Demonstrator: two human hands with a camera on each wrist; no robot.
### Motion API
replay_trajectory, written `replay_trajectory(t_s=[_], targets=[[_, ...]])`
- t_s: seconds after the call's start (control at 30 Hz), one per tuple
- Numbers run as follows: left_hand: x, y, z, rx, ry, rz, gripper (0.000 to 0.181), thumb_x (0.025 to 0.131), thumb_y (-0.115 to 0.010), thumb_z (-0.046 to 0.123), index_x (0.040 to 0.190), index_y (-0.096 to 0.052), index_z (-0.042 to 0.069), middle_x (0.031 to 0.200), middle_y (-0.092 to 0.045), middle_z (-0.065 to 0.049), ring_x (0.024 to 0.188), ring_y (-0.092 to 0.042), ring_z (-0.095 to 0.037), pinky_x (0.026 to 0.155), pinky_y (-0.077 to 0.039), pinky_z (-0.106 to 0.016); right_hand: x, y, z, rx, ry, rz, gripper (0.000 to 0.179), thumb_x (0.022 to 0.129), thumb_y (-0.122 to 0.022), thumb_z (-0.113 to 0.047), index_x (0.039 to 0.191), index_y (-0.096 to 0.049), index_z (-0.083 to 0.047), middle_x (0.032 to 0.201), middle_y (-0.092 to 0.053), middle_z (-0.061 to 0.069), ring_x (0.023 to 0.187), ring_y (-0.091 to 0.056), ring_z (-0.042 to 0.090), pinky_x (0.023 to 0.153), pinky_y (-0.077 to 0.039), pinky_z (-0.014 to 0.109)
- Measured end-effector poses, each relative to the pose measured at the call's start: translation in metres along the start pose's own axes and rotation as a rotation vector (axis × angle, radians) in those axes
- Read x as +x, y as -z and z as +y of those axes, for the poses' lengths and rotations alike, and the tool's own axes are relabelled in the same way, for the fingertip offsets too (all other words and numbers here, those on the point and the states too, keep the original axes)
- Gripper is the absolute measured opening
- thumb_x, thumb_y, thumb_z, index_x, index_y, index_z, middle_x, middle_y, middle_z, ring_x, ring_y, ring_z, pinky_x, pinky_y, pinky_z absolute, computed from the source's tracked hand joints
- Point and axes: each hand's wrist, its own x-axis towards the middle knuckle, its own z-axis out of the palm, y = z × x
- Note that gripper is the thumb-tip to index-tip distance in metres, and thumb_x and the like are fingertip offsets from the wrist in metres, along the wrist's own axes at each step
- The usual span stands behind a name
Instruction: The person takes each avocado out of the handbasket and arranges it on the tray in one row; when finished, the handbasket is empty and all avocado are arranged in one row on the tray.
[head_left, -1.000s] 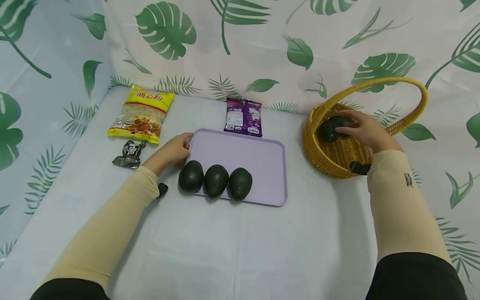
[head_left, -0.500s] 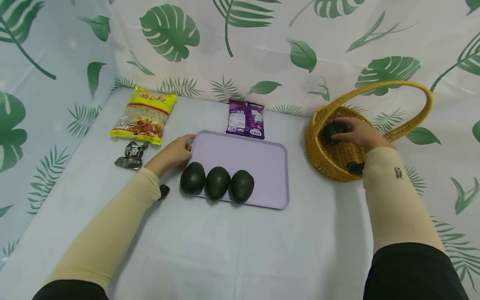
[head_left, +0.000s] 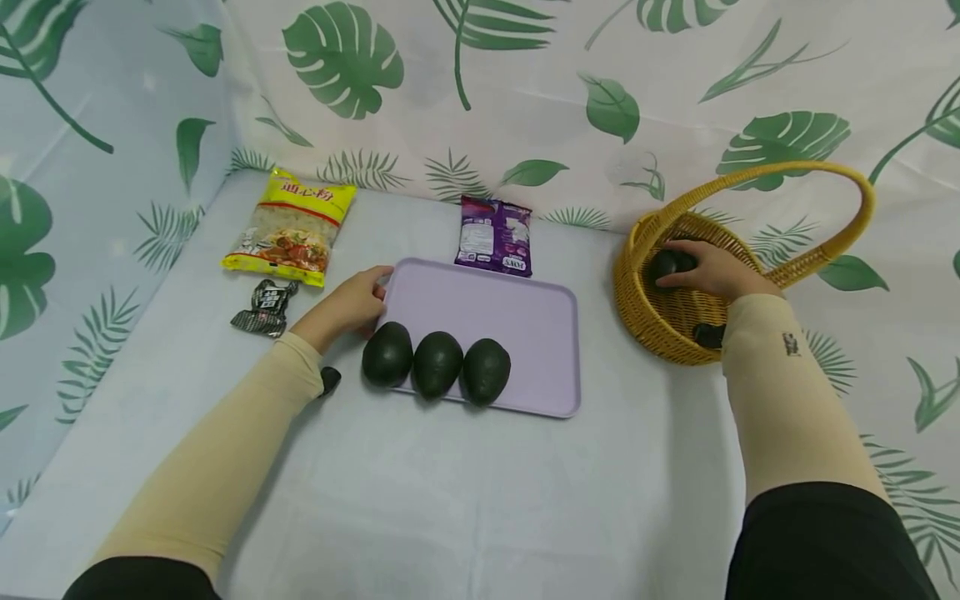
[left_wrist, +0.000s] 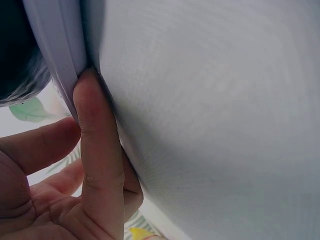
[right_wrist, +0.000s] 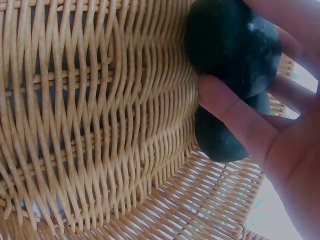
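My left hand [head_left: 347, 304] is at the left end of a lilac tray [head_left: 525, 333], and in the left wrist view its thumb and forefinger pinch the tray's rim [left_wrist: 56, 45]. Three dark green avocados [head_left: 438, 365] lie in a row along the tray's near edge, starting at its left corner. Over on the right, my right hand [head_left: 716, 271] reaches into a wicker basket [head_left: 636, 312]. Its thumb and fingers grip a dark avocado [right_wrist: 232, 42]. A second avocado [right_wrist: 220, 135] lies against that one inside the basket; the hand partly covers both.
Behind the tray lies a purple snack packet [head_left: 495, 236]. At the back left are a yellow pasta bag [head_left: 292, 229] and a small black wrapped packet [head_left: 266, 308]. The basket's tall handle [head_left: 851, 221] arches above the right hand. Leaf-printed cloth forms the back and side walls.
My right hand has shifted slightly left and deeper into the basket, its fingers closing round an avocado. The left hand, the tray and its avocados keep their places; the view has shifted a little.
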Motion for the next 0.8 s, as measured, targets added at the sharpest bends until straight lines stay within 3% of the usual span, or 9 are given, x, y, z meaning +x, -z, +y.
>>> replay_trajectory(t_s=[0.23,0.4,0.8], targets=[[0.001,-0.001,0.0,0.002,-0.021,-0.007,0.075,0.088,-0.045,-0.008,0.157,-0.023,0.008,0.106,-0.043,-0.016,0.074,-0.049,-0.023,0.052,-0.053,-0.03,-0.006,0.003,0.001,0.007,0.015,0.023,0.091,0.089,-0.068,-0.051,0.159,-0.022,-0.014,0.158,-0.019,0.028,0.14,-0.019,0.054,0.109,-0.02,0.073],[0.001,0.001,-0.001,0.017,-0.006,-0.008,0.075,0.088,-0.046,-0.007,0.158,-0.021,0.009,0.109,-0.043,-0.016,0.079,-0.05,-0.025,0.054,-0.054,-0.031,-0.015,0.01,-0.012,0.042,0.026,0.067,0.09,0.09,-0.067,-0.051,0.159,-0.02,-0.017,0.162,-0.01,0.023,0.144,-0.011,0.052,0.11,-0.014,0.073],[-0.001,0.0,0.003,0.047,-0.019,-0.009,0.076,0.086,-0.046,-0.007,0.157,-0.022,0.007,0.11,-0.045,-0.017,0.082,-0.05,-0.026,0.057,-0.051,-0.028,-0.061,0.01,-0.027,0.085,0.03,0.139,0.092,0.087,-0.067,-0.055,0.159,-0.021,-0.024,0.164,-0.006,0.017,0.145,-0.012,0.05,0.109,-0.019,0.074]])
